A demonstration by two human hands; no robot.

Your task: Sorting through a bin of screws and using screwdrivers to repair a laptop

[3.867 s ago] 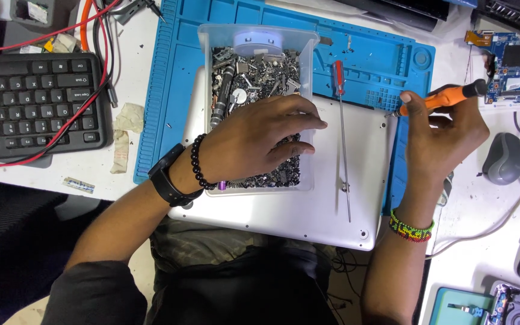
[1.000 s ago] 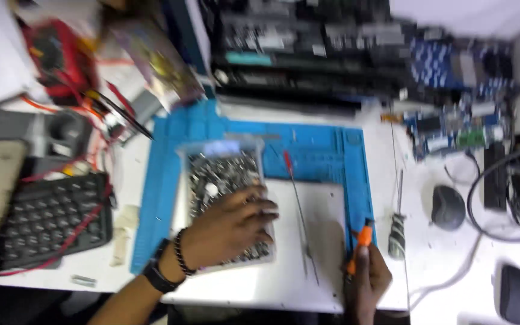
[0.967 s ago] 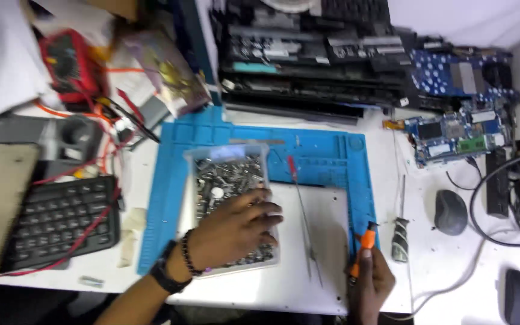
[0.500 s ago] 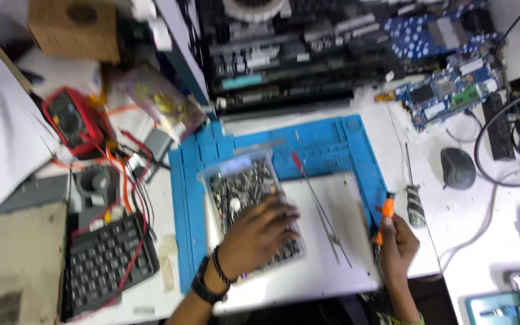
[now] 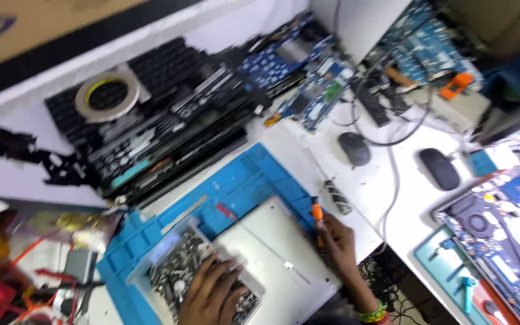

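Orange-handled driver point(image 5: 316, 215) gripped in R hand point(image 5: 337, 242) over white lid point(image 5: 284, 259) | L hand point(image 5: 209, 295) fingers spread, in screw tray point(image 5: 151, 274) on blue mat point(image 5: 254, 180), as 0.5 s ago | view has swung, tilted; hands unmoved, so sorting goes on.

The left hand point(image 5: 209, 295) lies spread, fingers down, in a clear plastic tray of small metal screws point(image 5: 176, 271). The right hand point(image 5: 336, 241) grips an orange-handled screwdriver point(image 5: 317, 218), held upright over a white laptop shell point(image 5: 275, 253) resting on a blue silicone work mat point(image 5: 242, 180). Behind the mat sits a stack of dark laptop keyboards point(image 5: 151, 120) with a tape roll point(image 5: 108, 95) on top. Two dark computer mice point(image 5: 392, 157) lie on the white desk to the right.
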